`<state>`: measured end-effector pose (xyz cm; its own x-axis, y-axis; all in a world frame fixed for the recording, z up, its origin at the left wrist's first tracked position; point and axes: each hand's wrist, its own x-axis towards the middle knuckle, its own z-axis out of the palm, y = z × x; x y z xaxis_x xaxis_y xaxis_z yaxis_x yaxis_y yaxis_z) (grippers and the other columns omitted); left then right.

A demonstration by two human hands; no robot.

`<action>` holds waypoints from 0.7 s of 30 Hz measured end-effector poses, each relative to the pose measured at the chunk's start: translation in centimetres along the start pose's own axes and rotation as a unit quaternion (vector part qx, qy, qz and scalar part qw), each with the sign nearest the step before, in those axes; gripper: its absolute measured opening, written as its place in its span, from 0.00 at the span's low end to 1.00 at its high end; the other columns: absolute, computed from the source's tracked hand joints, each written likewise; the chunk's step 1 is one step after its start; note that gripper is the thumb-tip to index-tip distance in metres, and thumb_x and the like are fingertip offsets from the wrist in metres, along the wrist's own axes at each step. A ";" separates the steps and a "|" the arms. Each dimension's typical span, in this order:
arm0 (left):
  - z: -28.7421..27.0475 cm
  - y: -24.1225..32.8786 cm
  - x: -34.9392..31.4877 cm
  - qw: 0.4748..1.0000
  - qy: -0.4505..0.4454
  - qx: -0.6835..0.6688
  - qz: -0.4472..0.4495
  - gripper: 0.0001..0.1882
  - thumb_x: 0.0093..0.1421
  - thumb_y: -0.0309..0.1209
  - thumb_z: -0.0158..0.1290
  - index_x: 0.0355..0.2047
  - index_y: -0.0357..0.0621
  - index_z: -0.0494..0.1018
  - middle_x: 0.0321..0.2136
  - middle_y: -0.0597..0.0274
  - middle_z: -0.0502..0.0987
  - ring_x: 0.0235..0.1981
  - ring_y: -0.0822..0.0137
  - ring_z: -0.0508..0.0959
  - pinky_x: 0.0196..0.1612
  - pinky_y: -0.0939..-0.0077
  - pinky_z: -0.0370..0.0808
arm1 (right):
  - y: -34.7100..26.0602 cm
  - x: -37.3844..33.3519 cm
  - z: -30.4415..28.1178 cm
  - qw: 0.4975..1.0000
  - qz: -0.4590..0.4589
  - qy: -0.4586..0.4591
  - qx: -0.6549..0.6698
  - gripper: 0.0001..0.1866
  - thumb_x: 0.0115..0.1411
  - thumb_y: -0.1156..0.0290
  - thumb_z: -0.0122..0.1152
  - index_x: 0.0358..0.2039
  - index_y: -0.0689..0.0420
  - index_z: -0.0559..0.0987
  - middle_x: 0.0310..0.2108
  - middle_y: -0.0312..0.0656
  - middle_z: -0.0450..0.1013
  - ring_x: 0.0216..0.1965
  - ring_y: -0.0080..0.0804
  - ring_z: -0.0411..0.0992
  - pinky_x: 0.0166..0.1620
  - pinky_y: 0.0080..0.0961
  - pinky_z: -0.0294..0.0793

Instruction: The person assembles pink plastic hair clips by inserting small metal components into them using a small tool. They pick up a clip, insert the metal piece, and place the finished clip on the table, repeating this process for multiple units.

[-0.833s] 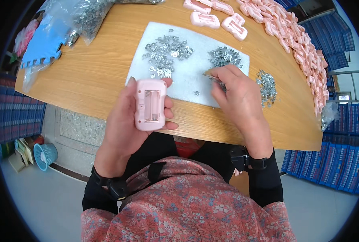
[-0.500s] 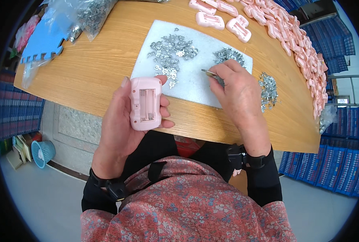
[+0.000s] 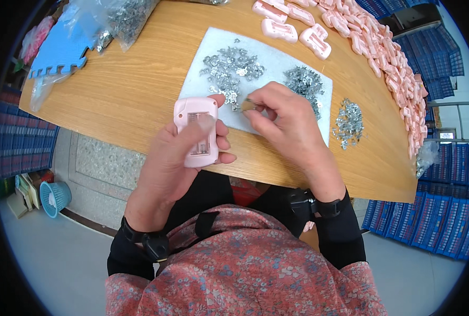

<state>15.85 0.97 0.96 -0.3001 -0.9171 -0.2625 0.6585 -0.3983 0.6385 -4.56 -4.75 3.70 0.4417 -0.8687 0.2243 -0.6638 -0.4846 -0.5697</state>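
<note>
My left hand (image 3: 160,152) holds a pink plastic battery housing (image 3: 182,107), its open battery slot facing up. The thumb lies across the slot, blurred, and the fingers wrap the right side. Just to the right, my right hand (image 3: 290,118) pinches a small, thin, brassy-looking metal piece (image 3: 248,105) between thumb and forefinger; its exact kind is hard to make out. Both hands are over the near part of a white foam sheet (image 3: 208,45). On it lie a loose spread of small metal contact plates (image 3: 232,66) and a denser pile of metal parts (image 3: 304,81), partly behind my right hand.
Another heap of small metal parts (image 3: 349,124) lies on the wooden table (image 3: 139,89) right of the sheet. Many pink housings (image 3: 387,68) line the far right edge. Plastic bags of parts (image 3: 126,21) and a blue foam mat (image 3: 60,47) are at the far left.
My right hand has moved left with the metal piece, closer to the housing. My left thumb has swung over the battery slot, and the housing has shifted slightly right.
</note>
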 end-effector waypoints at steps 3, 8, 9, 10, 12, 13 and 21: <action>1.1 0.0 0.6 0.999 0.001 -0.008 -0.037 0.26 0.63 0.30 0.57 0.60 0.40 0.65 0.36 0.61 0.78 0.36 0.71 0.80 0.40 0.71 0.82 | -0.4 -0.8 -1.2 0.998 -0.001 0.020 0.057 0.07 0.50 0.80 0.66 0.30 0.61 0.76 0.27 0.40 0.72 0.26 0.28 0.71 0.29 0.23 0.71; 2.6 -0.4 2.2 0.996 -0.019 -0.020 -0.082 0.27 0.62 0.27 0.57 0.61 0.41 0.65 0.35 0.62 0.77 0.34 0.70 0.80 0.40 0.72 0.81 | -0.4 -1.9 -2.4 0.995 -0.082 0.044 0.035 0.08 0.50 0.77 0.66 0.32 0.57 0.78 0.28 0.39 0.74 0.27 0.35 0.74 0.30 0.28 0.73; 2.6 -0.7 2.4 0.996 -0.027 -0.022 -0.084 0.27 0.62 0.26 0.56 0.61 0.40 0.65 0.34 0.62 0.77 0.34 0.70 0.80 0.39 0.72 0.81 | -0.4 -2.1 -2.4 0.995 -0.087 0.046 0.031 0.08 0.50 0.77 0.65 0.32 0.57 0.78 0.27 0.39 0.74 0.26 0.34 0.73 0.30 0.28 0.72; 2.7 -0.9 2.5 0.996 -0.025 -0.020 -0.079 0.27 0.61 0.25 0.56 0.60 0.40 0.65 0.34 0.62 0.77 0.33 0.70 0.79 0.39 0.73 0.81 | -0.3 -2.3 -2.5 0.994 -0.092 0.048 0.027 0.08 0.51 0.77 0.65 0.32 0.57 0.78 0.27 0.39 0.74 0.26 0.32 0.73 0.30 0.27 0.72; 2.9 -1.2 2.6 0.997 -0.020 -0.013 -0.071 0.27 0.60 0.24 0.56 0.60 0.39 0.65 0.35 0.62 0.77 0.32 0.71 0.79 0.38 0.73 0.80 | -0.5 -2.7 -2.5 0.996 -0.056 0.053 0.051 0.07 0.51 0.77 0.66 0.32 0.58 0.78 0.26 0.38 0.73 0.25 0.29 0.72 0.29 0.25 0.71; 3.0 -1.4 2.7 0.998 -0.013 0.002 -0.057 0.27 0.60 0.24 0.56 0.60 0.39 0.65 0.34 0.62 0.76 0.32 0.71 0.79 0.38 0.74 0.80 | -0.8 -3.0 -2.5 0.995 -0.016 0.057 0.079 0.07 0.52 0.76 0.66 0.32 0.59 0.77 0.26 0.38 0.73 0.25 0.28 0.72 0.29 0.25 0.71; 4.1 -2.4 2.5 0.995 -0.020 0.096 -0.027 0.27 0.62 0.29 0.55 0.61 0.40 0.63 0.33 0.61 0.77 0.31 0.69 0.79 0.39 0.69 0.81 | 0.2 -4.5 -3.1 0.954 0.160 -0.014 0.253 0.08 0.57 0.72 0.66 0.32 0.63 0.76 0.23 0.35 0.69 0.23 0.18 0.65 0.27 0.18 0.65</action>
<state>10.65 -0.30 1.72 -0.3619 -0.8911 -0.2737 0.4985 -0.4331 0.7509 -8.54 -1.31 5.01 0.2863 -0.9573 -0.0414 -0.3939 -0.0782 -0.9158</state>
